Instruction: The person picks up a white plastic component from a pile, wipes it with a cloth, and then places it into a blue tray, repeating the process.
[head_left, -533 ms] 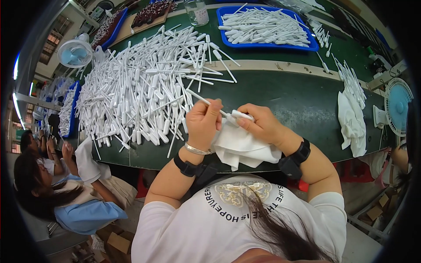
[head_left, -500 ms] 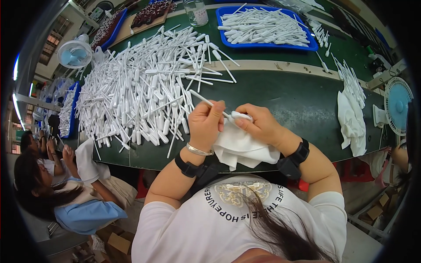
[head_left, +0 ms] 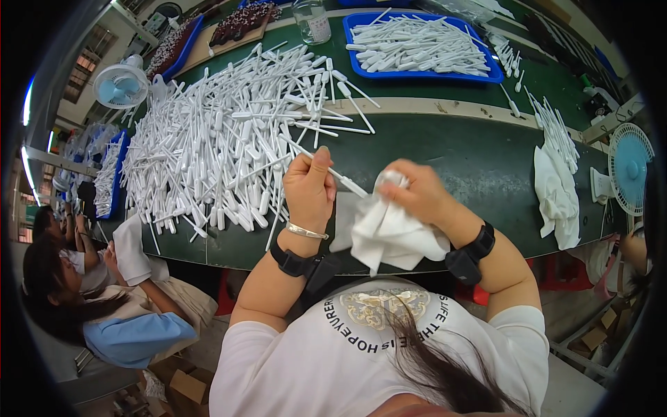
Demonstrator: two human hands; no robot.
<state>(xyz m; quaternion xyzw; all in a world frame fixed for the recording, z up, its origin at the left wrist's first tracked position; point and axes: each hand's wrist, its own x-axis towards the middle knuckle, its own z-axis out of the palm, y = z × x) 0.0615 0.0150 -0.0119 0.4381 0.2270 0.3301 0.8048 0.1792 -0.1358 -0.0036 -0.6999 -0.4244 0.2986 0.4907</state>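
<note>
My left hand [head_left: 308,187] pinches a slim white plastic stick [head_left: 354,186] by its thin shaft. Its thicker end points down to the right, toward the cloth. A white cloth [head_left: 389,240] hangs bunched from my right hand [head_left: 415,191], whose fingers are closed on it and slightly blurred. The thick end appears just out of the cloth's folds; whether it still touches them I cannot tell. Beyond my left hand spreads a large heap of similar white sticks [head_left: 215,139] on the green table [head_left: 479,160].
A blue tray [head_left: 424,74] full of sticks stands at the back, near a glass jar [head_left: 313,24]. Loose sticks [head_left: 554,128] and another white cloth [head_left: 557,198] lie at right, near a fan [head_left: 631,167]. A co-worker [head_left: 132,313] sits at left, holding a cloth.
My hands have moved apart: the left a little leftward with the stick, the right slightly rightward with the cloth. The stick's thick end, covered by the cloth before, now shows.
</note>
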